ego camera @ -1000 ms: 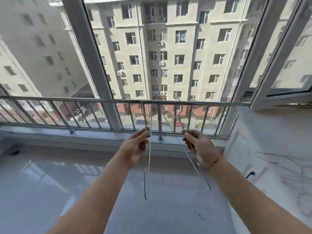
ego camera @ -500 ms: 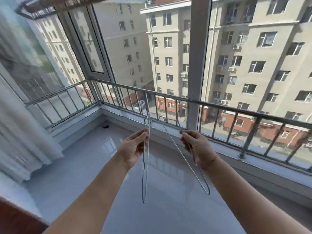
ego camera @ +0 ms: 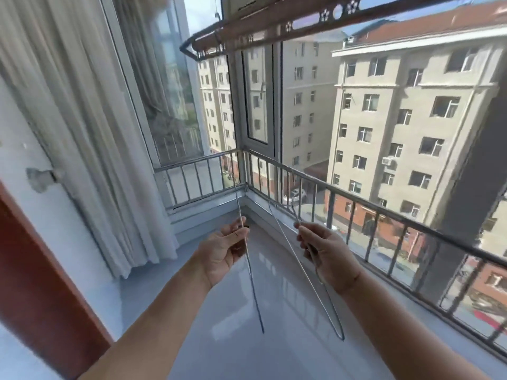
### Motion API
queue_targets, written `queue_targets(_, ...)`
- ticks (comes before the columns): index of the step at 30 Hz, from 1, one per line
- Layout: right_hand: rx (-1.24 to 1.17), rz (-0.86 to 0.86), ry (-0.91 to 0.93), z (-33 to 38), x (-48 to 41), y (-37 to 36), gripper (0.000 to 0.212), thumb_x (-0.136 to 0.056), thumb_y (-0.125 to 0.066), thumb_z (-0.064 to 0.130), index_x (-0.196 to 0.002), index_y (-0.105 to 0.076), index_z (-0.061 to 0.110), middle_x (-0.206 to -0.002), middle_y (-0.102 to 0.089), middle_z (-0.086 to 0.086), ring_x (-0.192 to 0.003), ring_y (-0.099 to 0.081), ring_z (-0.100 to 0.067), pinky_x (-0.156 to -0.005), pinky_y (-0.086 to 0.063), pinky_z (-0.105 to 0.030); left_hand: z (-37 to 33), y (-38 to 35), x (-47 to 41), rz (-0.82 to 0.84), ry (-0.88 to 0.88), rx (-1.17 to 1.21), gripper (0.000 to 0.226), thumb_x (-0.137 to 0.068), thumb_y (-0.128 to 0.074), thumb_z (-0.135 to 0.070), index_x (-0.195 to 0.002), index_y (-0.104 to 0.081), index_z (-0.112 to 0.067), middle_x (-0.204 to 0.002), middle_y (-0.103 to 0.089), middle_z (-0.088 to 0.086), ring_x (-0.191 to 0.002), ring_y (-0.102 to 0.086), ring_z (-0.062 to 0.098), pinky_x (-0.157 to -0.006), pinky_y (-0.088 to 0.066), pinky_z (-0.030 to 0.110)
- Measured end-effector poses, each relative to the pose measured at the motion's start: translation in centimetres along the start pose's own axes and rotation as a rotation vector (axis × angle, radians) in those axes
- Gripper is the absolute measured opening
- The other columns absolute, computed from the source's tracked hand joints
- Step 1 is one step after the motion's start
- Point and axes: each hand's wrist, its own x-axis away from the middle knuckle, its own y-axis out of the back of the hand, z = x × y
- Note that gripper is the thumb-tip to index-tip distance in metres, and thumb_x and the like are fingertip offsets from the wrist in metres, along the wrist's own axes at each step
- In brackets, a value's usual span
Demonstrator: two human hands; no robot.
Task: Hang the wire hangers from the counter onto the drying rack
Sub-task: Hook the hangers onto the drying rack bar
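Left hand [ego camera: 223, 252] pinches left wire hanger [ego camera: 253, 292]; right hand [ego camera: 327, 256] grips right wire hanger [ego camera: 293, 253]. Drying rack [ego camera: 274, 28] well above both grips. Risks: thin wire slips during lift; hooks, apparently close, tangle.

**Bare wire, gloss and cloth**

The left wire hanger [ego camera: 254, 297] pinched in my left hand [ego camera: 223, 250] is thin bare metal, smooth, with a dull grey-silver sheen. The right wire hanger [ego camera: 291, 246] in my right hand [ego camera: 327, 256] is the same plain wire, a little brighter where light strikes it. The counter [ego camera: 288, 357] below is pale, hard and highly glossy, mirroring the window light. The railing [ego camera: 356, 193] is smooth metal tubing with a satin silver finish. The drying rack [ego camera: 274, 26] overhead looks like reddish-brown coated metal with punched flower holes, though it is blurred. The curtain [ego camera: 82, 133] is soft, matt, off-white cloth in folds. The door frame [ego camera: 35, 283] at my left is red-brown and wood-like, with a low sheen.
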Motion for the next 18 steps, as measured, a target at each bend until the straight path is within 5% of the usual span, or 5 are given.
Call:
queue_targets(7, -0.021, 0.136, -0.01, 1.0, -14.5, -5.5, 0.009, -0.088, -0.055, 0.008, -0.093, -0.063, 0.009, -0.068, -0.054, -0.001, -0.051, -0.048, -0.004, -0.052, -0.039, -0.016, -7.4, 4.2, -10.2, -0.119, -0.064, -0.046, 0.036, -0.086, -0.057, 0.003, -0.116, -0.061, -0.017, -0.066, -0.065, 0.002, -0.052, -0.056, 0.009, -0.048, -0.05, 0.019)
queue_targets(14, -0.071, 0.254, -0.017, 2.0, -25.1, -10.7, 0.015, -0.086, -0.056, 0.007, -0.098, -0.063, 0.011, -0.068, -0.055, -0.002, -0.054, -0.051, -0.005, -0.053, -0.042, -0.015, -13.8, 7.0, -18.6, -0.177, -0.142, -0.1, 0.032, -0.087, -0.055, 0.005, -0.113, -0.063, -0.013, -0.077, -0.061, 0.009, -0.05, -0.06, 0.011, -0.047, -0.051, 0.02)
queue_targets(18, -0.046, 0.278, -0.006, 2.4, -30.3, -14.1, 0.062, -0.058, -0.081, 0.034, -0.111, -0.061, 0.01, -0.065, -0.059, 0.0, -0.056, -0.048, -0.009, -0.058, -0.033, -0.023, -17.2, 9.2, -23.6, -0.164, -0.163, -0.118, 0.029, -0.086, -0.056, 0.006, -0.11, -0.064, -0.009, -0.075, -0.062, 0.008, -0.052, -0.06, 0.011, -0.051, -0.052, 0.02)
